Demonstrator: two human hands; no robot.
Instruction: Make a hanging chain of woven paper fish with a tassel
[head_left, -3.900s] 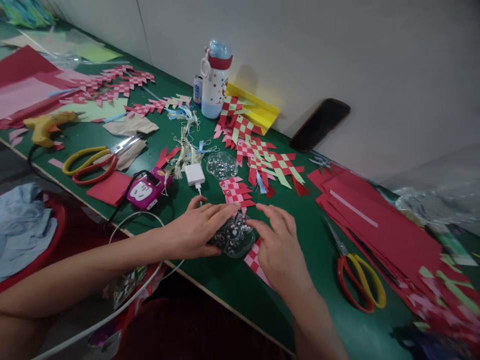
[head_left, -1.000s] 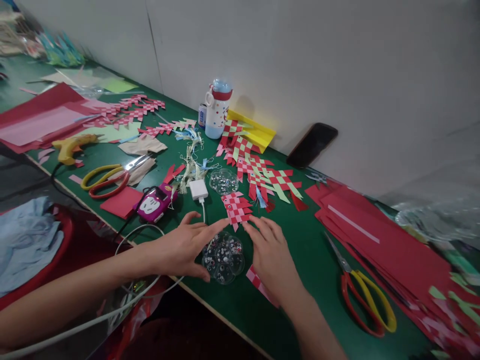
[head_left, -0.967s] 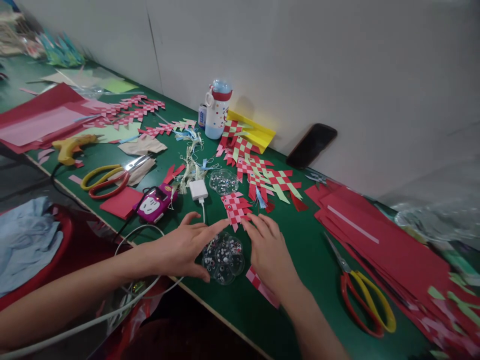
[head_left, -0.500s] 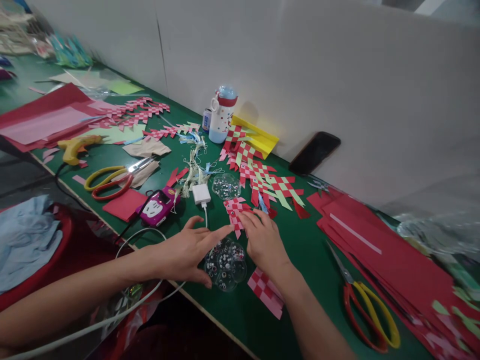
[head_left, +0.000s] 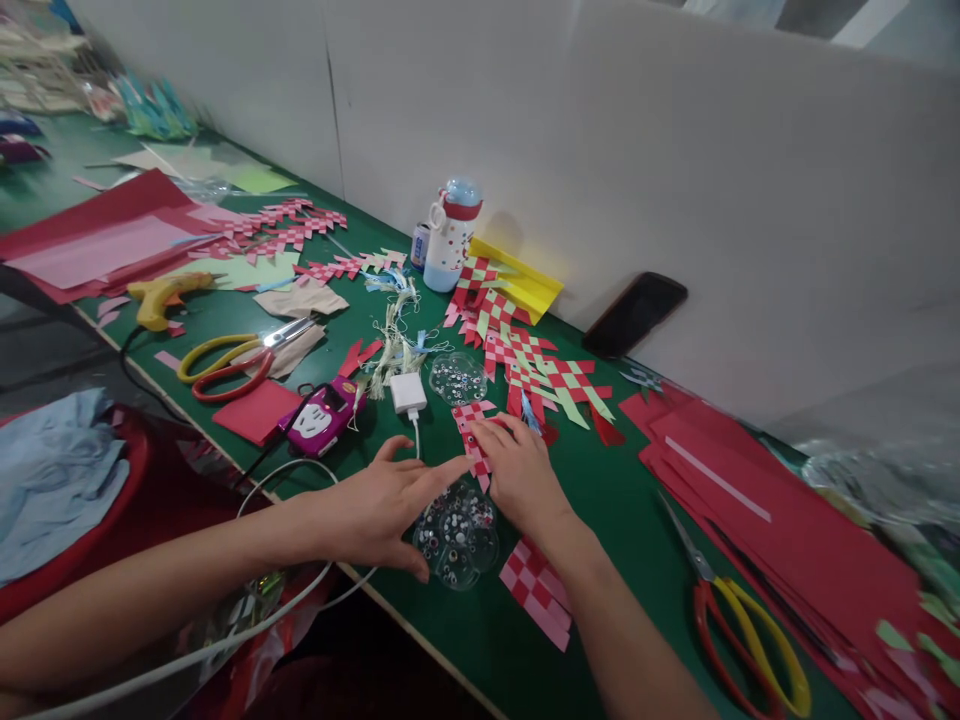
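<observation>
A red and pink woven paper fish (head_left: 466, 416) lies on the green table, partly covered by my hands. My right hand (head_left: 521, 465) has its bent fingers together on the fish, over its right side. My left hand (head_left: 382, 505) is open, thumb and fingers apart, with the index fingertip at the fish's lower edge. Beneath that hand is a clear flower-shaped tray (head_left: 461, 540) of small googly eyes in several compartments. A second tray of googly eyes (head_left: 458, 379) sits just beyond the fish. Another red and pink woven paper piece (head_left: 536, 592) lies beside my right forearm.
Finished woven fish (head_left: 517, 345) are heaped near a water bottle (head_left: 453, 235). Scissors (head_left: 724, 600) lie right, beside stacked red paper (head_left: 780, 530). Other scissors (head_left: 229, 360), a yellow glue gun (head_left: 166, 298), a purple power socket (head_left: 322, 418) and a white charger (head_left: 408, 393) are left.
The whole view has shifted slightly, so everything appears a little lower and to the right. Both hands keep nearly the same pose at the paper fish.
</observation>
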